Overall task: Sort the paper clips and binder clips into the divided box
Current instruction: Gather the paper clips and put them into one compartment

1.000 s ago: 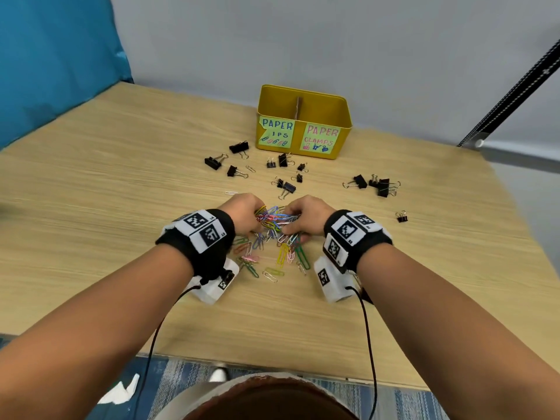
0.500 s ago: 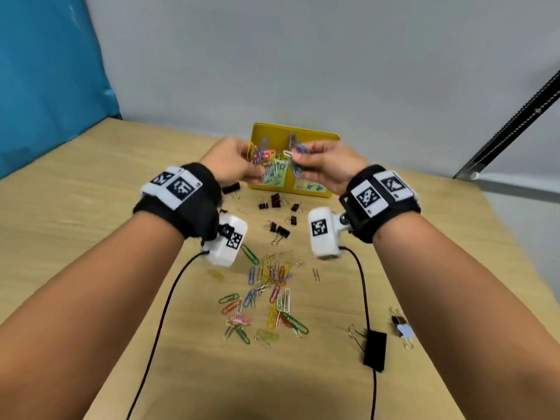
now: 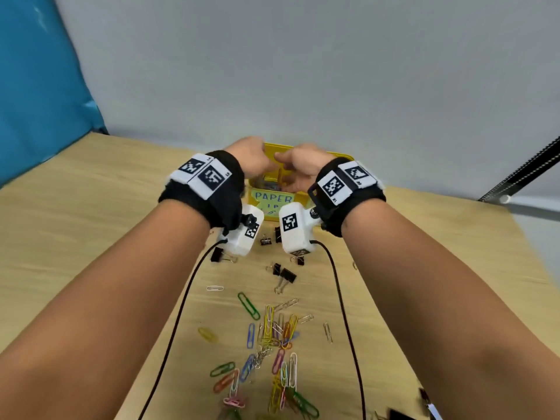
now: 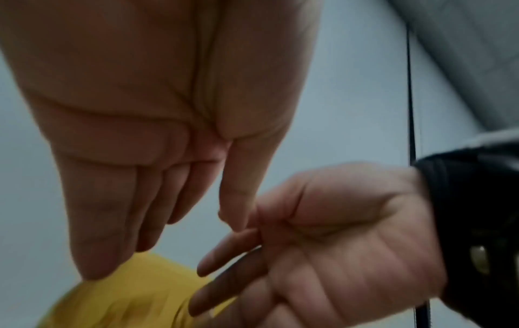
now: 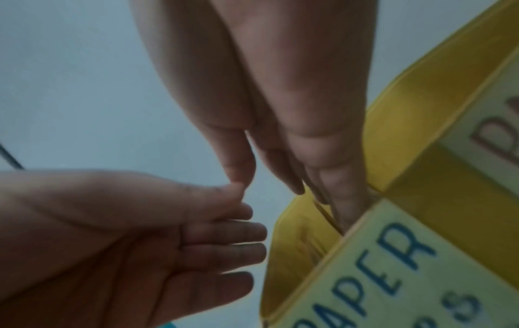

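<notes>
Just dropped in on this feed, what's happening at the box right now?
Both hands, left hand and right hand, are open and empty over the yellow divided box. A few paper clips lie in its left compartment. More coloured paper clips and black binder clips wait on the wooden table.

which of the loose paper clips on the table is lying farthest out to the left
The yellow paper clip, lying alone left of the coloured pile. The white clip is nearly as far left but sits farther up the table, nearer the box.
</notes>
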`<move>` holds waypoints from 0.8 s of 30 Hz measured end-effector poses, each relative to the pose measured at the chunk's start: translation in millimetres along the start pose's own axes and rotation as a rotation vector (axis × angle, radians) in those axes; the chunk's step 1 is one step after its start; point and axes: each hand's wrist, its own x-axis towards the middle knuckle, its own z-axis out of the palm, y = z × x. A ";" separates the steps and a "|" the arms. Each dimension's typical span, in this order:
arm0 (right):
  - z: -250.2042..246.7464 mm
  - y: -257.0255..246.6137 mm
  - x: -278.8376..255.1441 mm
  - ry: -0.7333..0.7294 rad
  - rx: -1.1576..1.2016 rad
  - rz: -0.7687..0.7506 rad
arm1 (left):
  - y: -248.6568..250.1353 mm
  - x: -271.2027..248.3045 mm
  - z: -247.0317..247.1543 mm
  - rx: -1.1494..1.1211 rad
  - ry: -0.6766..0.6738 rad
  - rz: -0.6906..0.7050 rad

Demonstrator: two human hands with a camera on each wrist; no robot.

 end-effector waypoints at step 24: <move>28.3 148.3 -139.5 -0.203 -1.127 -0.135 | -80.2 -171.4 91.7 0.311 -0.361 0.040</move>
